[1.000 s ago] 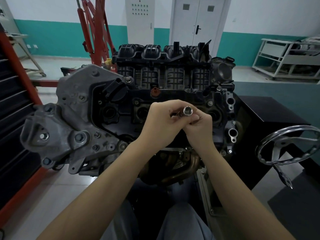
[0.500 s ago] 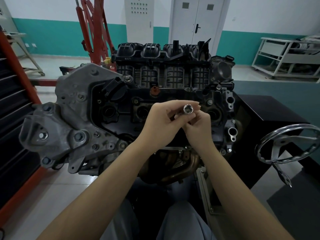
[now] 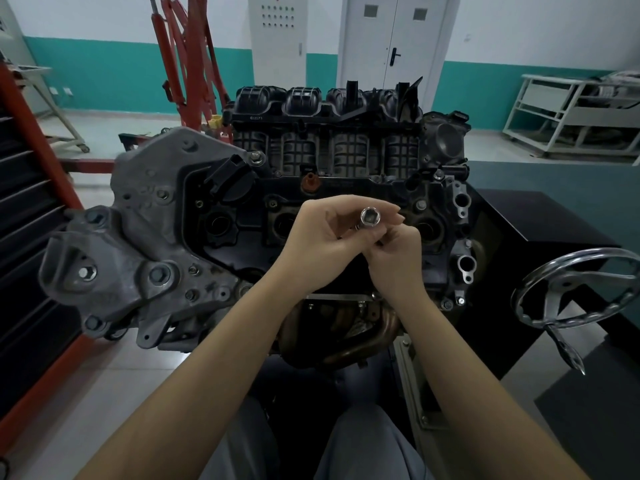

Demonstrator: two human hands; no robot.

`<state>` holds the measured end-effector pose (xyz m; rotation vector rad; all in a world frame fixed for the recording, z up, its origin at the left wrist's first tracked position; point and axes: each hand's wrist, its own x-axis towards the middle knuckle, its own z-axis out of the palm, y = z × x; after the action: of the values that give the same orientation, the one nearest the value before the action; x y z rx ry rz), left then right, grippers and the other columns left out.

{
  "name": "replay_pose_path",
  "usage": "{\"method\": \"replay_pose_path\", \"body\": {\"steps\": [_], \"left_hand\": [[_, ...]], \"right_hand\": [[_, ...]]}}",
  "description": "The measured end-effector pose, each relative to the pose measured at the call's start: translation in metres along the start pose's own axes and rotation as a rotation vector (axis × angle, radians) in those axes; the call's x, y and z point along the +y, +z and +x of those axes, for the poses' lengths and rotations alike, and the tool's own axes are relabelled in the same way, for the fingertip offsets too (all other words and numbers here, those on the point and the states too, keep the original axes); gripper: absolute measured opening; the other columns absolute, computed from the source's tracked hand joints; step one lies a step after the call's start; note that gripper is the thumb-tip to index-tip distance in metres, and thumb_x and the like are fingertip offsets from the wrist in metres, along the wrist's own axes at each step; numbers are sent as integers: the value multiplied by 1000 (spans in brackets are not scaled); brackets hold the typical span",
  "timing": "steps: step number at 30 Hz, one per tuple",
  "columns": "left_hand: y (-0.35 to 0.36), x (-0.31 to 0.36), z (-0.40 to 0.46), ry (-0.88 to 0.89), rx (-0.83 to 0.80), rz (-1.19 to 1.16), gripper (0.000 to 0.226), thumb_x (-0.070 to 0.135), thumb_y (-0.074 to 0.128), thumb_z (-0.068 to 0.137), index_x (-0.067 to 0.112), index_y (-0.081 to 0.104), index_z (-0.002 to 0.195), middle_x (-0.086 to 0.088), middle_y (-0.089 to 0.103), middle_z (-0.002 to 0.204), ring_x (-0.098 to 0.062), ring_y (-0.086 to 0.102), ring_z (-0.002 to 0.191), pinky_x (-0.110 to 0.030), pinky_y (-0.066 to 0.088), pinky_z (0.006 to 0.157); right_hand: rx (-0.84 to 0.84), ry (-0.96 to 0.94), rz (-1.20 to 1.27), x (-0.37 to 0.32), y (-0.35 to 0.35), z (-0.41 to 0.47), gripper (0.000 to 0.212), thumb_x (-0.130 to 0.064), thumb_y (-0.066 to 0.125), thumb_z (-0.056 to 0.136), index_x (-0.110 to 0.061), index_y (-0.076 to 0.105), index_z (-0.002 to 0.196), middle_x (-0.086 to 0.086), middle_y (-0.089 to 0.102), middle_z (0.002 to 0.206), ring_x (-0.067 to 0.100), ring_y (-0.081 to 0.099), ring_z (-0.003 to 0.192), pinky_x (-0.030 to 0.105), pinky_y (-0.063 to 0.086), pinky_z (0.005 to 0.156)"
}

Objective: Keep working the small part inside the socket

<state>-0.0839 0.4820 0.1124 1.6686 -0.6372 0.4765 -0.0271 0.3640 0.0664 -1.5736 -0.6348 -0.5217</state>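
Because I want its open hex end facing me, I pinch the socket (image 3: 370,217) between my left hand (image 3: 323,242) and right hand (image 3: 398,252), fingers curled around it, just above the engine (image 3: 242,216).

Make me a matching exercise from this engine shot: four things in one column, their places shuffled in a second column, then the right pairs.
1 socket
2 handwheel
3 red hoist
4 oil filler cap

A far right, beside the engine
B on the engine's top, left part
C pinched between both hands
D behind the engine, to the left

Pairs: 1-C, 2-A, 3-D, 4-B
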Motion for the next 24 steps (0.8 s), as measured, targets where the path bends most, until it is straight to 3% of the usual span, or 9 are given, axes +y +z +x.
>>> {"method": "replay_pose_path", "body": {"steps": [2, 5, 9, 11, 16, 20, 24], "left_hand": [[0, 0, 0, 12, 40, 19, 29, -9, 72, 78, 9, 70, 101, -1, 73, 93, -12, 70, 93, -26, 55, 85], [4, -3, 2, 26, 137, 83, 22, -4, 77, 75, 6, 73, 94, -5, 74, 89, -14, 71, 87, -30, 57, 83], [2, -5, 2, -12, 88, 28, 23, -8, 68, 82, 2, 72, 103, -10, 74, 98, -17, 71, 96, -32, 55, 89], [2, -4, 1, -21, 34, -5, 27, -11, 66, 83, 2, 70, 106, -12, 73, 101, -20, 70, 100, -35, 54, 92], [7, 1, 2, 6, 147, 66, 28, -3, 80, 72, 10, 72, 95, -4, 74, 91, -15, 71, 89, -33, 58, 84], [6, 1, 2, 20, 146, 10, 30, -7, 75, 75, 10, 71, 99, -8, 74, 93, -19, 72, 91, -36, 57, 87], [5, 1, 2, -6, 89, -70, 33, -13, 71, 77, 3, 68, 106, -16, 72, 99, -25, 70, 97, -37, 55, 90]], "right_hand": [[10, -19, -10, -2, 0, 2, 17, -14, 73, 77, -29, 70, 83, -18, 71, 74, 2, 67, 74, 18, 50, 67], [1, -36, -11, 0, -2, 3, 17, -7, 75, 80, -19, 73, 91, -7, 73, 83, 12, 70, 83, 27, 53, 74], [-55, -12, 8, -1, -3, 1, 21, -10, 62, 84, -30, 65, 88, -23, 70, 79, -1, 66, 80, 15, 49, 70], [-42, -3, -3, 0, -4, 2, 19, -8, 63, 81, -27, 66, 84, -26, 68, 74, -5, 65, 73, 10, 45, 66], [-26, -41, 29, 3, -7, 6, 30, 5, 74, 77, -23, 70, 83, -11, 72, 79, 7, 68, 78, 19, 50, 71], [-51, -60, 2, -2, -6, 3, 35, -1, 64, 83, -35, 63, 90, -26, 69, 82, -6, 64, 80, 10, 46, 72], [-18, -35, 13, -2, -8, 6, 31, 2, 66, 80, -28, 67, 83, -23, 69, 72, -6, 64, 71, 9, 46, 65]]}}
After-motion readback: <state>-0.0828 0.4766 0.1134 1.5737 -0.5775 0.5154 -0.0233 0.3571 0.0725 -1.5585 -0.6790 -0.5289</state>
